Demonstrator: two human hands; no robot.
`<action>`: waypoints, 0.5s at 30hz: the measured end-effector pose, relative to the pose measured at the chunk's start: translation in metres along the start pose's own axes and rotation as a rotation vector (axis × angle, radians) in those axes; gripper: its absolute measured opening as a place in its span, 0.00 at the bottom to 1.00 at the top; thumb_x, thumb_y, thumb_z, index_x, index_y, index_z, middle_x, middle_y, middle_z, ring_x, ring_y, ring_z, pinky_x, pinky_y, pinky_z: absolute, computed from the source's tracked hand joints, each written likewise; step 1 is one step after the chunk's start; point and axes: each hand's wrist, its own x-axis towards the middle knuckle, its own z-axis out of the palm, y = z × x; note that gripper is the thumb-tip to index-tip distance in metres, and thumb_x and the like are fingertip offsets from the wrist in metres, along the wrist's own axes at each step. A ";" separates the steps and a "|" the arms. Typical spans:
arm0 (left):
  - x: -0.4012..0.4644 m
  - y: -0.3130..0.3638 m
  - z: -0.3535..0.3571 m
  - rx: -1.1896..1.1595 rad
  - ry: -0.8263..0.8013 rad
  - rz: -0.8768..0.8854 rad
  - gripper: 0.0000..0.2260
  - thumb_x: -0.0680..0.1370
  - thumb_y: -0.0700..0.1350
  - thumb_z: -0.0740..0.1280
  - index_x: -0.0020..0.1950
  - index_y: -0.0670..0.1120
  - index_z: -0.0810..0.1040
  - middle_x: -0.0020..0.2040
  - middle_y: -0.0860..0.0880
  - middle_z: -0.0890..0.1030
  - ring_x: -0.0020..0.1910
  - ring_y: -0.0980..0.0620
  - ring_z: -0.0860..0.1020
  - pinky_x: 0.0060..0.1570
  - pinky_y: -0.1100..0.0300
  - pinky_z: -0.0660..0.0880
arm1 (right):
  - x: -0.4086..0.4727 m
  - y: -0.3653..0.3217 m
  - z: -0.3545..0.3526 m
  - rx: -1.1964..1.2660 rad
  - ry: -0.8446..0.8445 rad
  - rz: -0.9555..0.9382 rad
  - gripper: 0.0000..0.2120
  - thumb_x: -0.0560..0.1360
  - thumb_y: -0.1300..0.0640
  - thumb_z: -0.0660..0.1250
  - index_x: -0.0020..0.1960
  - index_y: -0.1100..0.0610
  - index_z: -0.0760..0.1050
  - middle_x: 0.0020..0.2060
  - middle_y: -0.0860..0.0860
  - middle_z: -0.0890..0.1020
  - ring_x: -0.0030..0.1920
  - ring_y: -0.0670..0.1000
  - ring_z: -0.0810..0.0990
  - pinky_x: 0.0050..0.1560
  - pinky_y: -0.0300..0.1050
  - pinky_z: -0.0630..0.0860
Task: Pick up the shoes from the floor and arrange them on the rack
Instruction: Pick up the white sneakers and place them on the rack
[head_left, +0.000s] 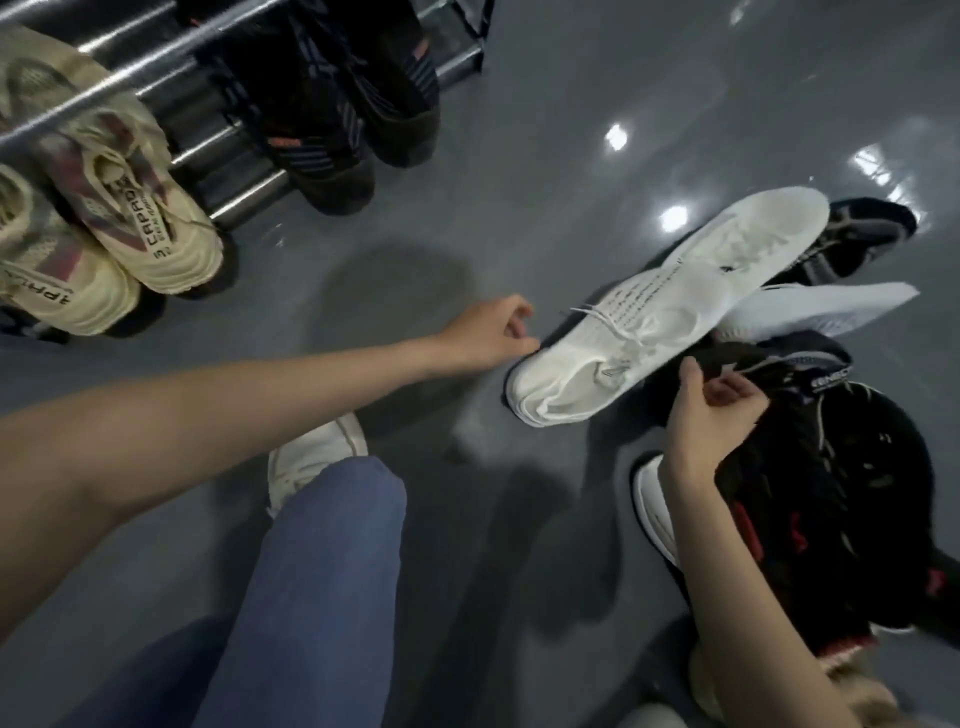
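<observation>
White knit shoe (670, 306) sits centre-right of frame, tilted, toe toward upper right, heel toward centre; it rests partly on the pile of other shoes and partly on the grey floor (519, 130). Left hand (488, 332) is at the heel end, fingers curled narrow, fingertips touching or just off the heel collar; can't tell if it actually pinches anything. Right hand (711, 421) is just below the shoe's midsection, thumb up near its side, fingers half-curled over a black shoe (810, 457); whether it grips the black shoe or only rests on it is unclear.

Step in hand, as judged: grabbing the white shoe to move it to the rack (156, 88) at upper left. Best done by taking the heel collar firmly with the left hand, lifting clear so the loose laces (613, 317) don't snag the pile, then setting it heel-out beside the dark pair (353, 104). Its mate, probably the second white shoe (815, 306) showing its sole behind, should go next to it.

Rack already holds a beige pair (130, 208) at left, cut by the frame edge. Rack's upper tiers and far end are out of frame. Pile at right is blurred; a dark grey shoe (857, 234) behind is half hidden. Lower right corner is smeared, unreadable. Person's jeans leg (322, 561) and own shoe fill bottom centre
</observation>
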 end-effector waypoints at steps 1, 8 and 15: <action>0.003 0.005 0.006 0.010 -0.066 0.002 0.19 0.76 0.48 0.69 0.65 0.41 0.74 0.58 0.44 0.81 0.56 0.45 0.79 0.60 0.54 0.74 | 0.002 0.003 -0.001 0.034 -0.087 0.135 0.17 0.74 0.53 0.71 0.57 0.61 0.72 0.51 0.57 0.77 0.48 0.50 0.78 0.49 0.41 0.77; 0.016 0.010 0.028 0.112 -0.182 0.048 0.18 0.74 0.53 0.70 0.60 0.43 0.76 0.49 0.50 0.79 0.46 0.51 0.77 0.46 0.62 0.73 | 0.017 0.000 0.003 -0.063 -0.471 0.218 0.19 0.74 0.57 0.70 0.59 0.68 0.75 0.35 0.53 0.80 0.30 0.45 0.78 0.29 0.35 0.75; 0.019 0.003 0.024 -0.189 -0.044 0.000 0.05 0.76 0.41 0.69 0.50 0.44 0.79 0.40 0.53 0.79 0.40 0.56 0.76 0.38 0.69 0.72 | 0.011 -0.025 0.015 -0.012 -0.526 -0.040 0.08 0.72 0.60 0.71 0.51 0.57 0.77 0.33 0.49 0.83 0.29 0.41 0.80 0.34 0.36 0.75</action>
